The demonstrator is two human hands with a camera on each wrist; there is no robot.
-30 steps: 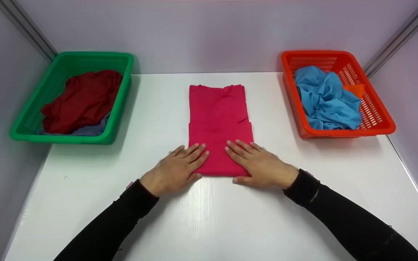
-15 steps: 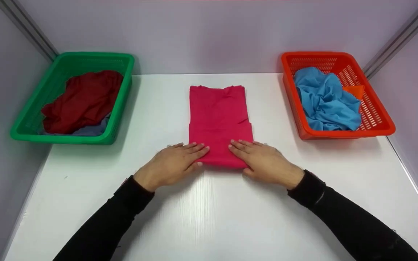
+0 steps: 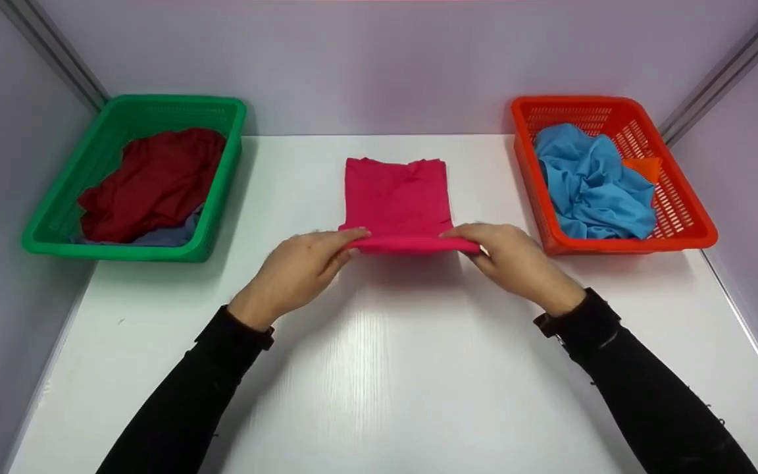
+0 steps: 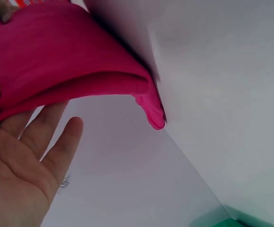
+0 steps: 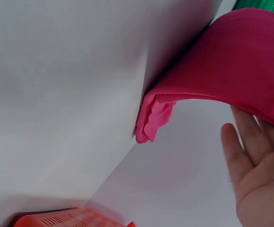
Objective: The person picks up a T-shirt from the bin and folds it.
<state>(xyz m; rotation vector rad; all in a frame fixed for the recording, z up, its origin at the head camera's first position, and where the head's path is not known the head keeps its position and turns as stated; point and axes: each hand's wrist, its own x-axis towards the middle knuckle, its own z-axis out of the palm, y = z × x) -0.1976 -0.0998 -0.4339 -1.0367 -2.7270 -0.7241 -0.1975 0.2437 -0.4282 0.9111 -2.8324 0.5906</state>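
A folded pink garment [image 3: 397, 194] lies in the middle of the white table, its near end raised off the surface. At that end's left corner, my left hand [image 3: 300, 270] pinches the cloth between thumb and fingers. My right hand [image 3: 517, 263] pinches the right corner the same way. In the left wrist view the lifted pink cloth [image 4: 66, 56] bends up from the table, with fingers [image 4: 47, 127] beneath it. The right wrist view shows the folded layers of the pink cloth [image 5: 231, 61] at its side, fingers [image 5: 250, 137] under the edge.
A green basket [image 3: 30, 240] at the back left holds dark red cloth [image 3: 155, 184] over grey-blue cloth [image 3: 172, 234]. At the back right, a red basket [image 3: 701, 230] holds blue cloth [image 3: 593, 187] and an orange piece [image 3: 645, 168]. Walls [image 3: 379, 66] enclose the table.
Both hands lay flat on the garment's near end one second ago. Now they pinch its corners, and that end has been raised and carried away from me toward the back.
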